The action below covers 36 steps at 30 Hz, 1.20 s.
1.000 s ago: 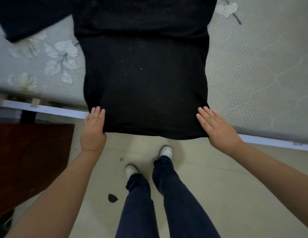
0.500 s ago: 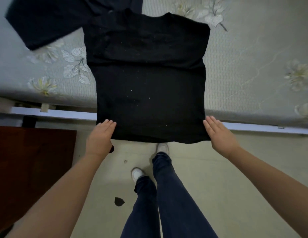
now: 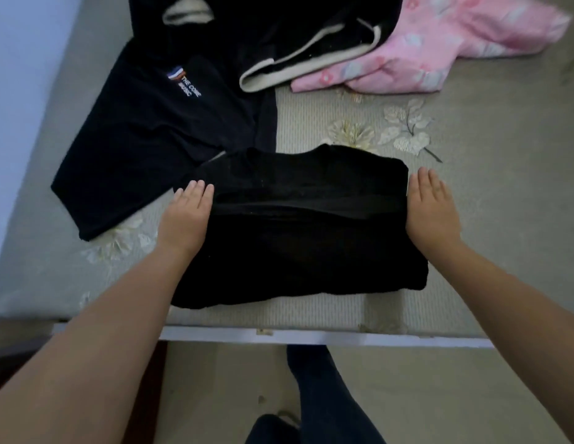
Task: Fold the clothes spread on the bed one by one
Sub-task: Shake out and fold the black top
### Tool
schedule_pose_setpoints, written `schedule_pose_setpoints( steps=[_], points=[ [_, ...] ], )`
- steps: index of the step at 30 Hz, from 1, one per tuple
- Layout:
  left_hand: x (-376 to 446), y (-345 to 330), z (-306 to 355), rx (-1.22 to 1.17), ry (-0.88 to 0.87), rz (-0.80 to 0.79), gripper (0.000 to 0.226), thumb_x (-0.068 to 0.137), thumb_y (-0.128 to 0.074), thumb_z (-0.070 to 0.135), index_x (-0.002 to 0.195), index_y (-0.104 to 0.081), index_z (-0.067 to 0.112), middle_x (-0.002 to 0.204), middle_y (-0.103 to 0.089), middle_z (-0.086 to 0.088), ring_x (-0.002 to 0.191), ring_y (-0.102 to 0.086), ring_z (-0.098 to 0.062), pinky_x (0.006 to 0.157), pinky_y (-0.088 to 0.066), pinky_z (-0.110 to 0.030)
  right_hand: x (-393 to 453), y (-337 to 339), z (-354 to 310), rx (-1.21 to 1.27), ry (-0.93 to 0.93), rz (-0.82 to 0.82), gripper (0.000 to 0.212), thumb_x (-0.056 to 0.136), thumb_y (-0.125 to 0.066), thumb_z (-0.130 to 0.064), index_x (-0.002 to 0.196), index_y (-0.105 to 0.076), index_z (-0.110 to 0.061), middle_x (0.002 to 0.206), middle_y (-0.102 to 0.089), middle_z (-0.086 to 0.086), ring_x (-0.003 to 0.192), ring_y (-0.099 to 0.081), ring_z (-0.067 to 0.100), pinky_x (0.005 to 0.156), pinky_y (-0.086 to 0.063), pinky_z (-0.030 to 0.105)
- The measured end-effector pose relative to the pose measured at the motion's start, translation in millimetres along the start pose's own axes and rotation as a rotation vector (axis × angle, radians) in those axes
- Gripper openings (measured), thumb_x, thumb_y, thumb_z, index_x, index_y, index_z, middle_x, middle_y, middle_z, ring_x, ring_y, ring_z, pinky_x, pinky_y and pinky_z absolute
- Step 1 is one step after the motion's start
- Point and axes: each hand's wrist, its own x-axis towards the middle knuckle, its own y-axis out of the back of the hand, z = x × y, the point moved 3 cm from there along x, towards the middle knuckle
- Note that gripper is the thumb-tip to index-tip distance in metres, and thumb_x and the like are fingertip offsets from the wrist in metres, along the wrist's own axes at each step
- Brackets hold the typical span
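Lower half now folded up, the black shirt (image 3: pixel 298 232) lies doubled between flat, spread left hand (image 3: pixel 186 213) and right hand (image 3: pixel 431 209).

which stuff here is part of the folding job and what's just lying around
Part of the job:
black top, half folded, left hand and right hand flat at its sides
dark t-shirt
black and cream garment
pink garment

Just there:
bed
floor
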Motion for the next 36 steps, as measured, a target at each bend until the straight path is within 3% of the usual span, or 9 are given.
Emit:
schedule_pose_setpoints(
  steps=[7, 12, 16, 19, 23, 27, 29, 32, 36],
  points=[
    [109.9, -17.0, -31.3, 0.082, -0.048, -0.159, 0.052, 0.094, -0.029, -0.007, 0.142, -0.012, -0.002, 0.151, -0.013, -0.021, 0.141, -0.013, -0.028, 0.114, -0.001, -0.034, 121.5, 1.1, -11.5, -0.083, 0.018, -0.055, 0.055, 0.094, -0.031, -0.003, 0.144, -0.009, 0.003, 0.153, -0.007, 0.02, 0.143, -0.002, 0.031, 0.115, 0.001, 0.039],
    [160.8, -54.3, -35.4, 0.095, -0.04, -0.237, 0.056, 0.094, -0.034, -0.003, 0.145, -0.011, 0.004, 0.153, -0.014, -0.013, 0.142, -0.011, -0.022, 0.114, -0.002, -0.03, 172.2, -22.5, -13.7, -0.104, -0.082, -0.156, 0.044, 0.085, -0.043, -0.002, 0.129, -0.041, 0.001, 0.139, -0.039, 0.016, 0.138, -0.02, 0.028, 0.113, -0.007, 0.044],
    [186.1, -75.8, -37.0, -0.001, 0.011, -0.238, 0.059, 0.09, -0.037, -0.006, 0.144, -0.018, 0.006, 0.151, -0.021, -0.012, 0.141, -0.016, -0.021, 0.114, -0.008, -0.03, 190.9, -39.0, -16.4, -0.036, -0.17, -0.186, 0.049, 0.084, -0.047, -0.004, 0.132, -0.038, -0.001, 0.136, -0.044, 0.016, 0.136, -0.025, 0.028, 0.112, -0.01, 0.046],
    [194.0, -73.6, -47.6, -0.129, 0.107, -0.136, 0.046, 0.093, -0.037, 0.0, 0.139, -0.032, 0.0, 0.144, -0.036, -0.019, 0.135, -0.031, -0.029, 0.111, -0.023, -0.038, 202.4, -40.9, -17.2, 0.093, -0.367, -0.039, 0.053, 0.081, -0.048, -0.001, 0.132, -0.035, 0.0, 0.126, -0.049, 0.025, 0.122, -0.041, 0.038, 0.102, -0.029, 0.049],
    [176.0, -58.1, -50.2, -0.189, -0.082, 0.012, 0.035, 0.087, -0.048, 0.009, 0.115, -0.056, -0.012, 0.114, -0.059, -0.03, 0.106, -0.058, -0.043, 0.089, -0.046, -0.05, 201.4, -33.9, -17.7, 0.361, -0.722, 0.129, 0.039, 0.08, -0.045, -0.002, 0.119, -0.044, 0.003, 0.116, -0.055, 0.026, 0.109, -0.051, 0.043, 0.088, -0.041, 0.046],
    [125.6, -60.3, -61.7, -0.202, -0.096, -0.182, 0.077, 0.083, -0.034, 0.058, 0.119, -0.054, -0.008, 0.121, -0.056, -0.028, 0.113, -0.053, -0.043, 0.091, -0.043, -0.052, 182.1, -40.9, -53.7, 0.3, -0.404, 0.13, 0.041, 0.08, -0.043, 0.003, 0.12, -0.047, 0.009, 0.12, -0.052, 0.03, 0.112, -0.046, 0.042, 0.096, -0.031, 0.047],
    [100.7, -65.1, -69.2, -0.2, -0.098, -0.209, 0.086, 0.08, -0.038, 0.066, 0.121, -0.051, -0.009, 0.123, -0.053, -0.031, 0.113, -0.052, -0.046, 0.089, -0.043, -0.055, 165.3, -49.1, -82.1, 0.279, -0.182, 0.089, 0.042, 0.082, -0.046, 0.001, 0.124, -0.047, 0.008, 0.133, -0.046, 0.025, 0.125, -0.04, 0.039, 0.106, -0.024, 0.047],
    [81.5, -72.8, -77.2, -0.263, 0.03, -0.164, 0.066, 0.068, -0.079, 0.021, 0.119, -0.052, -0.011, 0.113, -0.057, -0.033, 0.101, -0.058, -0.047, 0.083, -0.047, -0.053, 138.6, -60.2, -124.5, 0.249, 0.088, 0.005, 0.043, 0.077, -0.048, -0.001, 0.119, -0.055, 0.007, 0.132, -0.048, 0.025, 0.126, -0.042, 0.042, 0.105, -0.025, 0.057],
    [96.8, -69.9, -84.4, -0.441, 0.188, -0.03, 0.024, 0.08, -0.058, 0.003, 0.099, -0.062, -0.011, 0.088, -0.065, -0.028, 0.082, -0.063, -0.042, 0.071, -0.048, -0.044, 121.3, -79.0, -156.5, 0.186, 0.203, -0.137, 0.045, 0.082, -0.053, -0.003, 0.127, -0.051, -0.001, 0.14, -0.041, 0.021, 0.133, -0.034, 0.037, 0.108, -0.018, 0.056]
  ],
)
